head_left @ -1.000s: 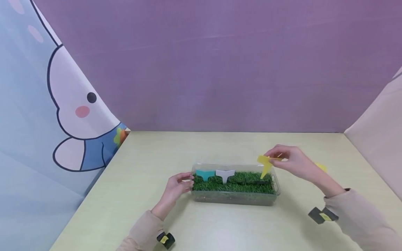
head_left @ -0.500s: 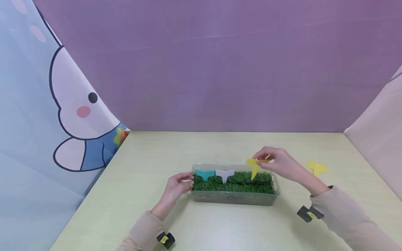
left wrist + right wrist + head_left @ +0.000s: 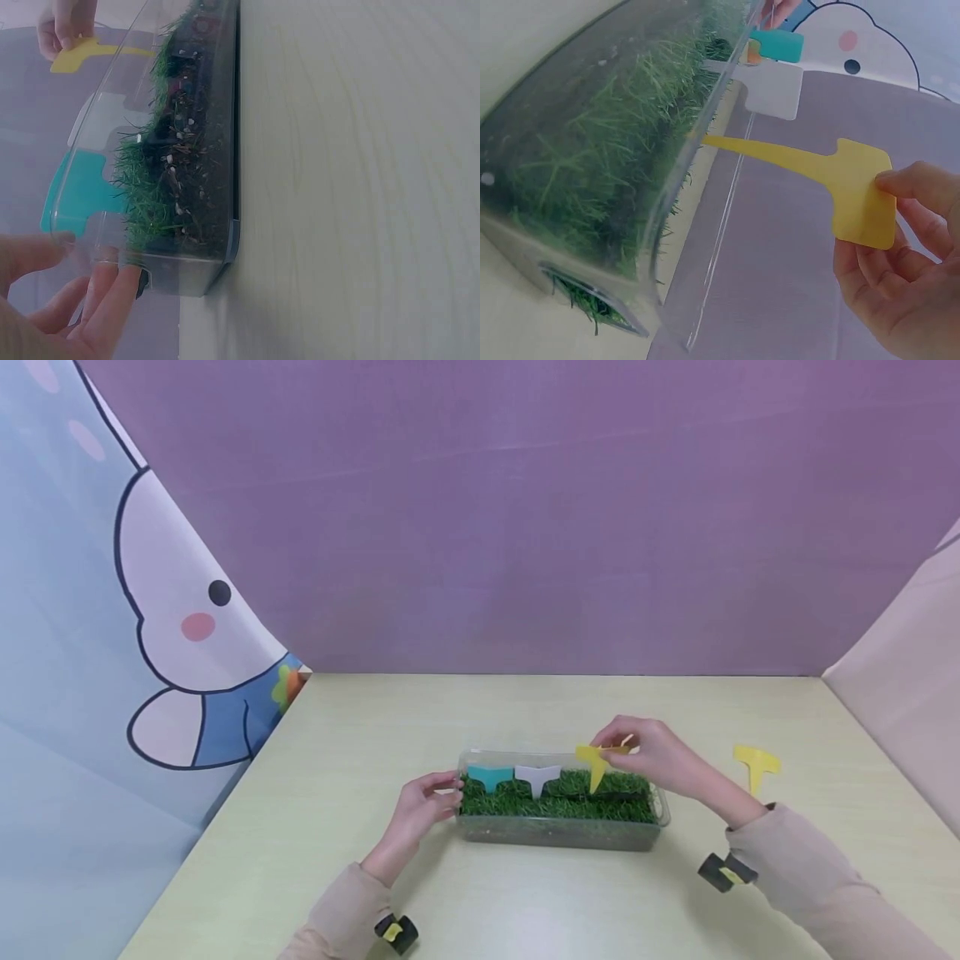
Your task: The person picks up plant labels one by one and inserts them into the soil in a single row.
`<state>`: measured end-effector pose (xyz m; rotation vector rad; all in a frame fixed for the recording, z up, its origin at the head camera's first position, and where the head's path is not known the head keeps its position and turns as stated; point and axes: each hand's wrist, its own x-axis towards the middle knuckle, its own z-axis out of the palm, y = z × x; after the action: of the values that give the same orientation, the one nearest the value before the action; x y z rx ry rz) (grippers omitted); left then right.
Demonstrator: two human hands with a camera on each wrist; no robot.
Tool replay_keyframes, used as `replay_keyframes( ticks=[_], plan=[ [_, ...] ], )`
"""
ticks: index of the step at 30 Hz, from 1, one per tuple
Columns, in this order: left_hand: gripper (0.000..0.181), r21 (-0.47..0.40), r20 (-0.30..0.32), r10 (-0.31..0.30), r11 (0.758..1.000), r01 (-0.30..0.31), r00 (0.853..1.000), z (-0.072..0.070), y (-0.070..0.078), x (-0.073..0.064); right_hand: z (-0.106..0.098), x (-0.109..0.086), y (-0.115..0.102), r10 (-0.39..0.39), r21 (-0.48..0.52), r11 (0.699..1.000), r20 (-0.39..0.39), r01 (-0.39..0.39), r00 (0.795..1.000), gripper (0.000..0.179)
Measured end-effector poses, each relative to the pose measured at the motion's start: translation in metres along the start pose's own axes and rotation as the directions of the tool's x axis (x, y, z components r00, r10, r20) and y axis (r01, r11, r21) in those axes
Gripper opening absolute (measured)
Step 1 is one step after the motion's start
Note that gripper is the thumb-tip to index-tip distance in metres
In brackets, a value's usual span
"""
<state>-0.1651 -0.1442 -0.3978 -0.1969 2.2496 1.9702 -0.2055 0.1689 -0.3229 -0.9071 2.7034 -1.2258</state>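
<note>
My right hand (image 3: 651, 753) pinches the broad head of a yellow T-shaped plant label (image 3: 859, 195) between thumb and fingers. The label's pointed stem hangs down over the grass, its tip right at the turf in the head view. A clear plastic planter box (image 3: 558, 835) holds green artificial grass (image 3: 592, 810) over dark soil-like filling. A teal label (image 3: 491, 777) and a white label (image 3: 537, 779) stand upright in it, side by side toward the left. At the box's left end, my left hand (image 3: 417, 808) rests fairly straight fingers against the wall, thumb near the rim.
A second yellow label (image 3: 757, 762) lies on the pale wooden table (image 3: 360, 718) to the right, behind the right forearm. A purple cloth (image 3: 555, 527) hangs behind the table, and a blue cloth with a cartoon figure (image 3: 210, 635) is at left.
My right hand has moved left and slightly down with the yellow label, from above the box's right end toward the white label. The second yellow label has come into fuller view. The left hand stays put.
</note>
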Motion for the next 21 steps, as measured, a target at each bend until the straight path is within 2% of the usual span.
replay_keyframes(
  ticks=[8,21],
  plan=[
    [0.040,-0.002,-0.001,-0.005,1.000,0.005,1.000,0.000,0.001,0.001,0.004,0.002,0.004,0.034,-0.017,0.999,0.018,-0.034,0.999,0.013],
    [0.039,-0.008,-0.003,-0.014,1.000,0.014,1.000,0.001,0.000,0.001,0.012,-0.001,0.008,0.019,-0.051,0.999,0.023,-0.018,1.000,0.012]
  ],
)
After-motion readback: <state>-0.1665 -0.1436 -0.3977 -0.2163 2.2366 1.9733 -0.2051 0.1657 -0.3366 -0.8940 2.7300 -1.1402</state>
